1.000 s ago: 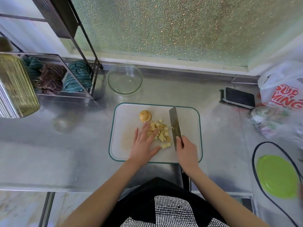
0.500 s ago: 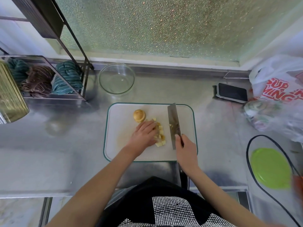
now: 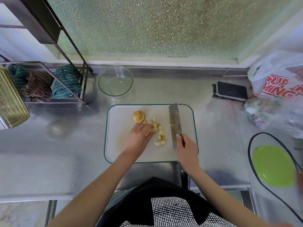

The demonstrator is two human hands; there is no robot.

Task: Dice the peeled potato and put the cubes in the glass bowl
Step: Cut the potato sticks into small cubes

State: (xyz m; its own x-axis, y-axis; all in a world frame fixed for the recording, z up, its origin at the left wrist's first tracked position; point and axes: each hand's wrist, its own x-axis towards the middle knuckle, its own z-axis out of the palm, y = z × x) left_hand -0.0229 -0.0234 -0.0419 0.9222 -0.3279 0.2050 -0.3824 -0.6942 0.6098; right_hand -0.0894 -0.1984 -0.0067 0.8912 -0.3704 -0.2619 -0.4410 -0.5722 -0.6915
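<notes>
Wire rack (image 3: 49, 89): far left on the steel counter (image 3: 65, 145), holding rolled striped cloths (image 3: 66, 82).
Glass bowl (image 3: 115, 81): behind the cutting board's left corner, apart from it; one small pale bit shows inside.
Cutting board (image 3: 121, 145): white with a green rim, centred before the person.
Potato end piece (image 3: 139, 116): uncut rounded chunk on the board, just behind the left hand.
Left hand (image 3: 139, 136): palm down on the board, fingers curled over the near side of the cube pile; whether it pinches any cube cannot be told.
Potato cubes (image 3: 159, 133): scattered on the board between the hand and the blade, a few touching the fingers.
Cleaver (image 3: 175, 123): blade on edge on the board, right of the cubes, a small bit stuck to its left face.
Right hand (image 3: 186, 151): closed around the cleaver's handle, forefinger up by the blade's heel.
Phone (image 3: 232, 91): lying flat, far right rear.
Plastic bag (image 3: 278, 84): white with red lettering, in the right corner.
Green lid (image 3: 273, 166): right edge, ringed by a black cable (image 3: 250, 145).
</notes>
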